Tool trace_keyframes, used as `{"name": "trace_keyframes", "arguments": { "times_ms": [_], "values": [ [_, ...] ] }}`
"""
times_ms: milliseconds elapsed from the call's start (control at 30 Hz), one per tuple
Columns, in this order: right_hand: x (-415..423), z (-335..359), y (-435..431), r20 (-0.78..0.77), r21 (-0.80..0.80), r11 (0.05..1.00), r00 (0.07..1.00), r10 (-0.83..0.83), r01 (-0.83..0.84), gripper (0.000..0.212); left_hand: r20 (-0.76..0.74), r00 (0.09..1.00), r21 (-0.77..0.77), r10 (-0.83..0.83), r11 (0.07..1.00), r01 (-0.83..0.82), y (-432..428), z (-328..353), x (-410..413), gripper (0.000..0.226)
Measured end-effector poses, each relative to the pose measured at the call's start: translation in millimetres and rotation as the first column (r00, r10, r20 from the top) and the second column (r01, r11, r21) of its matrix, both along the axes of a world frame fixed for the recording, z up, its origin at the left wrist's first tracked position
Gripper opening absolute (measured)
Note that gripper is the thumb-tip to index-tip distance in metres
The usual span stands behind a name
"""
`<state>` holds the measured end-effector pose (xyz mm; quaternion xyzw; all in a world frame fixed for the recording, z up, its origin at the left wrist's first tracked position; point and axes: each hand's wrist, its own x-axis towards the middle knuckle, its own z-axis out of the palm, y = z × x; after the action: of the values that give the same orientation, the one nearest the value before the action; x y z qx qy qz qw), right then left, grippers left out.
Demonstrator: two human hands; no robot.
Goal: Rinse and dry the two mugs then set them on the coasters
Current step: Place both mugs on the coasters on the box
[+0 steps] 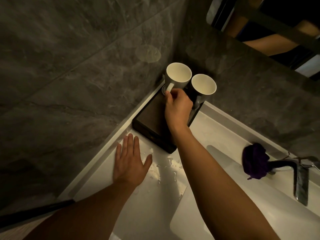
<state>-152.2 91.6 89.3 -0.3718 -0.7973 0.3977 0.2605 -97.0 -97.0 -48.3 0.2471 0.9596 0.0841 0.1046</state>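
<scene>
mugs: 2 (178,75) (204,84) | hands: 2 (129,161) (178,105) | dark tray: 1 (152,118) | purple cloth: 1 (254,161) | tap: 1 (301,179) | visible coaster: 1 (163,89)

Two mugs stood side by side on a tray (152,115) in the wall corner at twelve o'clock, the left mug (178,76) just beside the right mug (204,84). The right hand (178,106) was at the left mug's handle, over what seemed a coaster (163,89). The left hand (129,160) lay flat on the countertop (97,179) at nine o'clock, before the tray. A cloth (254,161) sat by the faucet (301,181) at three o'clock, behind the sink basin (199,220).
</scene>
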Motion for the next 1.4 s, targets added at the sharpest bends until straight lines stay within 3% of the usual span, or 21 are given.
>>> {"name": "trace_keyframes", "arguments": {
  "times_ms": [100,233,367,733,1100,1400],
  "values": [
    [17.5,-0.9,-0.5,-0.027,0.019,1.000,0.999,-0.020,0.020,0.023,-0.007,1.000,0.006,0.005,1.000,-0.005,0.1,0.8,0.1,0.095],
    [51.0,-7.0,-1.0,-0.119,0.091,0.979,0.978,-0.173,0.185,0.014,-0.013,1.000,-0.010,0.001,1.000,-0.001,0.4,0.1,-0.4,0.094],
    [67.1,-14.6,11.3,-0.108,-0.022,0.952,0.946,-0.305,0.304,0.020,-0.014,1.000,-0.023,-0.006,1.000,0.005,0.2,0.3,0.1,0.094],
    [64.6,-11.5,29.3,0.035,0.064,0.984,0.985,-0.171,0.169,0.037,-0.014,1.000,-0.020,0.000,1.000,0.000,0.2,1.3,0.4,0.094],
    [58.3,-6.9,21.4,0.031,0.118,0.981,0.987,-0.160,0.155,0.028,-0.020,1.000,-0.019,-0.004,1.000,0.004,0.7,0.0,0.6,0.094],
    [56.0,-6.9,21.5,0.048,0.072,0.989,0.990,-0.133,0.130,0.029,-0.021,1.000,-0.004,-0.010,1.000,0.010,0.7,-1.3,0.2,0.095]
  ]
}}
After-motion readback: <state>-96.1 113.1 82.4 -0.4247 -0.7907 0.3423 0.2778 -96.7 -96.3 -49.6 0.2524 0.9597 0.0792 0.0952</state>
